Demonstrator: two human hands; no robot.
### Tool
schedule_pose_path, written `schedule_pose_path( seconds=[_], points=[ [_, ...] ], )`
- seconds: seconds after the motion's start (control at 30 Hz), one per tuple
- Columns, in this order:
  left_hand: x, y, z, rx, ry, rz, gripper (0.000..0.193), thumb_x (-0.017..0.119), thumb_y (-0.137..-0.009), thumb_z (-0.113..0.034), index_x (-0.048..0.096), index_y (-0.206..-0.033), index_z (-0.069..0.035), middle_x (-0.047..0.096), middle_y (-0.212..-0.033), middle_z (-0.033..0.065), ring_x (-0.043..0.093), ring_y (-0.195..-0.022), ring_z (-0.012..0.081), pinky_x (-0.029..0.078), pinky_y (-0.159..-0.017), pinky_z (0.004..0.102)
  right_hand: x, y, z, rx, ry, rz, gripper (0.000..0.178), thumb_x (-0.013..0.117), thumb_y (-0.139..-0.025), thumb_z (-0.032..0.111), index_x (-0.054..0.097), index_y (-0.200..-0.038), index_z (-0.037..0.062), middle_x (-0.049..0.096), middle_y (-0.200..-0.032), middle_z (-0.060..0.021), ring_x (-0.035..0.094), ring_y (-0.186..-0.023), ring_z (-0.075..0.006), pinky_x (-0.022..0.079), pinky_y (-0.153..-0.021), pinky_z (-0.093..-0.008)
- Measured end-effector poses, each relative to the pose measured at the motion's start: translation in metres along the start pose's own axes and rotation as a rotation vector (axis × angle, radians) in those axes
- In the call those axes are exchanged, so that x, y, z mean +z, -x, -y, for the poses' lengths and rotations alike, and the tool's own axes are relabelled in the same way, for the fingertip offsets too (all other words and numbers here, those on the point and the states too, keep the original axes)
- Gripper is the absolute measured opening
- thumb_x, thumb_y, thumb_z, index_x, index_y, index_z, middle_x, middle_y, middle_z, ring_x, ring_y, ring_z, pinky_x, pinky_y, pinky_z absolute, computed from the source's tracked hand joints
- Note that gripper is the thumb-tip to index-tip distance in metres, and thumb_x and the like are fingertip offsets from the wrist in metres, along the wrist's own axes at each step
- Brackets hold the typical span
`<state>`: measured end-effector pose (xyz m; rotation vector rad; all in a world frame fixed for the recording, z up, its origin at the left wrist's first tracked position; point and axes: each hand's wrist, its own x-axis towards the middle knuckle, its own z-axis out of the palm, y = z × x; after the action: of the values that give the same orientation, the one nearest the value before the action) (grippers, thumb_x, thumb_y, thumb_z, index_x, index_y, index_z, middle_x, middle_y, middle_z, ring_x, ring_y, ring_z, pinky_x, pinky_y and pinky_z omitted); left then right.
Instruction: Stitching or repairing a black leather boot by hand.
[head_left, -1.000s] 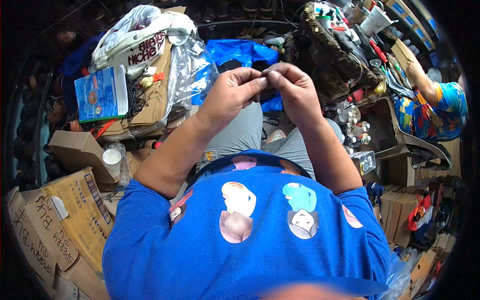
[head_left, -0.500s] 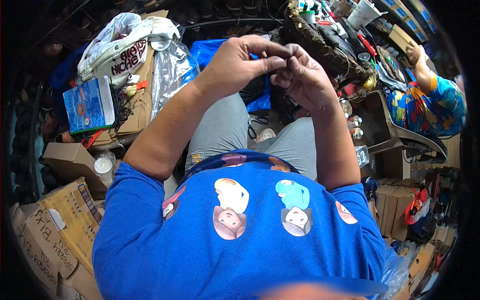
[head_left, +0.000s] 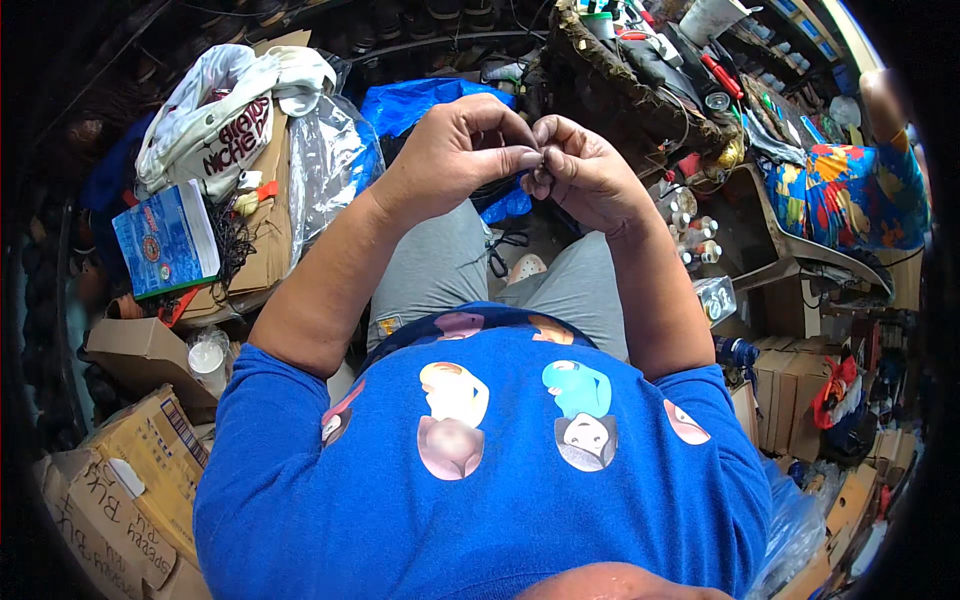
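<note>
Above my lap, my left hand point(head_left: 465, 155) and my right hand point(head_left: 592, 172) meet fingertip to fingertip. The left thumb and index finger are pinched together, pointing right. My right thumb presses against its index finger, with the other fingers curled under. A tiny dark bit shows where the fingertips meet; it is too small to name. Below the hands are my grey trousers point(head_left: 432, 265).
To the left lie a white printed cloth point(head_left: 215, 120), a blue book point(head_left: 165, 240), cardboard and clear plastic. A blue plastic sheet point(head_left: 425, 100) lies beyond the hands. At right are small bottles point(head_left: 700, 240), a cluttered workbench point(head_left: 640, 90) and another person's colourful clothing point(head_left: 850, 190).
Both hands have shifted slightly left and a little lower, still pinched together. The other person's arm at the right has moved up and outward.
</note>
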<state>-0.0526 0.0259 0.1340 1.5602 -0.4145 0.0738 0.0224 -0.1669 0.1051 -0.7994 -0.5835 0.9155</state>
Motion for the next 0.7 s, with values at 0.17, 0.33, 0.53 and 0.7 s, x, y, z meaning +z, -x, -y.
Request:
schedule_pose_path(
  seconds=[0.17,0.33,0.53,0.7],
  points=[
    [-0.004,0.0,0.015,0.038,-0.052,-0.202,0.011,0.069,-0.088,-0.011,0.063,-0.093,-0.002,0.061,-0.085,-0.0002,0.055,-0.076,0.0043,0.045,-0.068,0.0194,0.0,0.003,-0.004,0.069,0.08,-0.181,0.02,0.067,-0.089,0.012,0.059,-0.105,0.0028,0.062,-0.085,-0.0044,0.062,-0.077,-0.0153,0.048,-0.071,-0.0281],
    [-0.001,-0.003,0.024,-0.005,-0.184,-0.431,0.008,0.071,-0.081,-0.007,0.065,-0.083,-0.002,0.057,-0.077,0.0024,0.057,-0.071,0.0105,0.048,-0.066,0.0248,-0.003,-0.001,-0.005,0.075,-0.176,-0.223,0.016,0.062,-0.091,0.008,0.062,-0.106,0.0008,0.064,-0.089,-0.006,0.06,-0.077,-0.015,0.048,-0.072,-0.027],
    [0.009,0.004,0.02,0.285,-0.624,-0.399,0.008,0.07,-0.074,-0.006,0.065,-0.078,-0.001,0.058,-0.076,0.0108,0.059,-0.066,0.0227,0.048,-0.058,0.0308,0.006,-0.01,-0.012,-0.1,0.349,-0.336,0.027,0.069,-0.087,0.015,0.068,-0.11,-0.0001,0.066,-0.088,-0.0055,0.06,-0.079,-0.0116,0.047,-0.071,-0.0232],
    [0.005,0.002,0.025,-0.024,-0.249,-0.372,0.009,0.07,-0.08,-0.008,0.068,-0.083,0.0,0.061,-0.079,0.0069,0.059,-0.071,0.0149,0.049,-0.066,0.027,0.011,-0.007,-0.004,-0.467,1.271,-0.343,0.02,0.073,-0.08,0.009,0.072,-0.099,0.0063,0.066,-0.086,-0.0077,0.065,-0.077,-0.0173,0.052,-0.068,-0.0277]
  ],
)
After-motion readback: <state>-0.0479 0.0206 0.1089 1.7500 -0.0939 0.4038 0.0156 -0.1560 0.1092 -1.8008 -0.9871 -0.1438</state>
